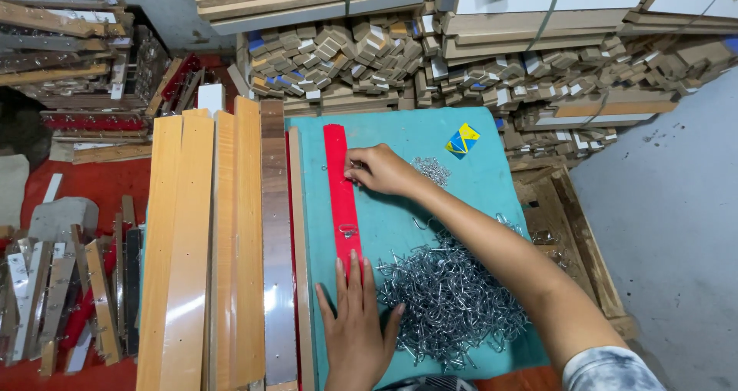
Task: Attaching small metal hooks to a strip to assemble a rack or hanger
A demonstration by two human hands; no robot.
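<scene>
Red strip (341, 199) lies lengthwise on the teal table (477, 183); our left hand (355, 322) presses flat, fingers spread, on its near end. Our right hand (378, 169) pinches a small wire hook at its far end. With only that flat palm holding it, the strip may slide, and the heap of metal hooks (450, 299) could snag a sleeve.

Desk (477, 187) surface: teal-green. Strip (339, 191) lying on it: bright red, plain. Hook pile (450, 299): silver-grey metal, shiny. Small packet (462, 139): yellow and blue, in triangular patches. Slats (207, 245) left of the desk: orange-tan wood grain; one slat (277, 245) is dark brown with a glossy grey sheen. Floor (100, 183) at left: red. Sleeve (611, 368): mottled white and grey. Stacked blocks (346, 60) behind: pale tan, some ends blue.
</scene>
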